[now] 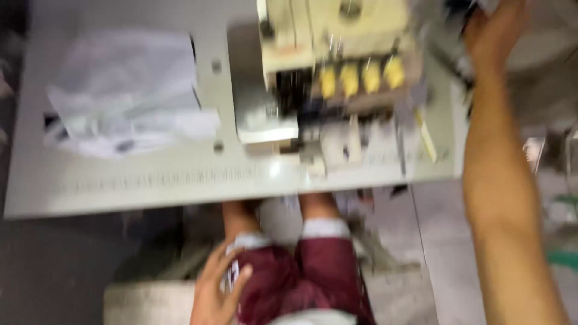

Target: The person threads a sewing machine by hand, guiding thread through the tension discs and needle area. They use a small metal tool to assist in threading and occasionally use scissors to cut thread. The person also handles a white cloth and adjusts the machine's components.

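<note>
Sewing machine (337,66) with four yellow knobs (361,77) on one table (150,180); right hand (497,30) reaches far, grip unclear; left hand (218,289) open on lap.

What I count from above
My two hands (218,289) (495,30), one sewing machine (337,66) on one table (150,180), four yellow knobs (360,77), one pile of white cloth (129,96).

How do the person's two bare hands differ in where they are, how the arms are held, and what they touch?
The left hand lies low in the lap, resting on the dark red shorts; the right hand reaches up beyond the far right corner of the pale grey sewing table. The left arm is tucked close, the right stretched out long. The left fingers spread on cloth; what the right touches is too blurred to tell. Both are bare.
</note>
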